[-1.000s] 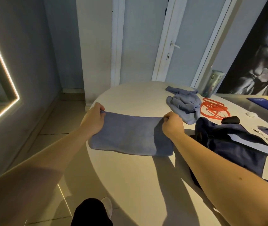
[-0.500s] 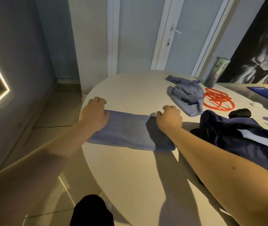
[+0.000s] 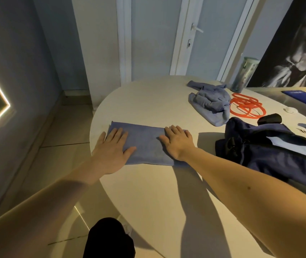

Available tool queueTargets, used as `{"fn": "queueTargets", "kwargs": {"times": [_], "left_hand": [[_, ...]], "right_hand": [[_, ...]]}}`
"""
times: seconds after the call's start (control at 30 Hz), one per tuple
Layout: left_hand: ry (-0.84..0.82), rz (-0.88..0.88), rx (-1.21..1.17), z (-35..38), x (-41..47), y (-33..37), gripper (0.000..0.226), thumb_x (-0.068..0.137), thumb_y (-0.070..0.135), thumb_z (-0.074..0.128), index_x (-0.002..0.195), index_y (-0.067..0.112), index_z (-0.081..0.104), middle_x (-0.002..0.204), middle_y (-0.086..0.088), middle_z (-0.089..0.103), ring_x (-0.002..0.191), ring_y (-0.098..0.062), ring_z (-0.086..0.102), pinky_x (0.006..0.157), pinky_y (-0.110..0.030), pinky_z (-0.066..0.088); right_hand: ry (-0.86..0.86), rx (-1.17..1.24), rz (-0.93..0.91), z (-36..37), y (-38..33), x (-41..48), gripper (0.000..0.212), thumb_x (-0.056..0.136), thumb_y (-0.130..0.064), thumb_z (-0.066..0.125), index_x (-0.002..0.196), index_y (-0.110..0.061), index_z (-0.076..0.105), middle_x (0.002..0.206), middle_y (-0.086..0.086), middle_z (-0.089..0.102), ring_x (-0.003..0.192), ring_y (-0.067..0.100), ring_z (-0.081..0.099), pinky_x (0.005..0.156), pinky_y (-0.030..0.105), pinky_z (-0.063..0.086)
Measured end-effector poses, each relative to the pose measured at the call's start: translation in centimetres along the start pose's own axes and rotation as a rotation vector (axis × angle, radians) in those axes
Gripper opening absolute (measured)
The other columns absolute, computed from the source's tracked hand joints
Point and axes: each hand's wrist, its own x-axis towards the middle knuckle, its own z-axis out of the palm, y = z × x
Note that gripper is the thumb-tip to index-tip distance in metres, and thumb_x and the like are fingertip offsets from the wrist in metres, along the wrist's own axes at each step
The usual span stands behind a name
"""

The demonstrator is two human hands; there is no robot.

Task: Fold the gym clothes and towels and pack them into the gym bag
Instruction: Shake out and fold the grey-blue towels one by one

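head view: left hand (image 3: 112, 150) and right hand (image 3: 178, 143) press folded blue towel (image 3: 144, 144), fingers (image 3: 119, 135) flat.

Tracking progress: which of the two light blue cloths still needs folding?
The crumpled cloth beside the orange bands. The folded cloth lies flat under the left hand and right hand.

- Round white table (image 3: 148, 192).
- Folded blue towel (image 3: 144, 144) under the fingers (image 3: 119, 134).
- Crumpled cloth (image 3: 209, 103), orange bands (image 3: 247, 107) beyond right fingers.
- Navy gym bag (image 3: 269, 155) right of them.
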Motion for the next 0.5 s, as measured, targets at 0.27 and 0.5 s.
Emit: {"fn": "queueTargets", "kwargs": {"times": [0.27, 0.5], "left_hand": [[0.196, 0.305, -0.167, -2.2, -2.6, 10.9, 0.059, 0.106, 0.046, 0.036, 0.158, 0.019, 0.028, 0.166, -0.002, 0.025, 0.152, -0.022, 0.022, 0.124, -0.037, 0.015], [0.092, 0.401, 0.040, 1.1, -3.4, 12.8, 0.070, 0.106, 0.051, 0.023, 0.162, 0.015, 0.004, 0.171, -0.004, 0.003, 0.157, -0.020, -0.004, 0.127, -0.044, 0.000]], "right_hand": [[-0.061, 0.047, 0.261, -3.1, 2.1, 2.2, 0.040, 0.099, -0.014, 0.047, 0.139, -0.012, 0.049, 0.134, 0.017, 0.055, 0.123, 0.038, 0.050, 0.104, 0.050, 0.044], [-0.078, 0.001, 0.281, -4.5, 2.2, 2.0, 0.033, 0.101, -0.015, 0.051, 0.132, -0.005, 0.058, 0.128, 0.017, 0.058, 0.116, 0.033, 0.055, 0.104, 0.040, 0.047]]}}
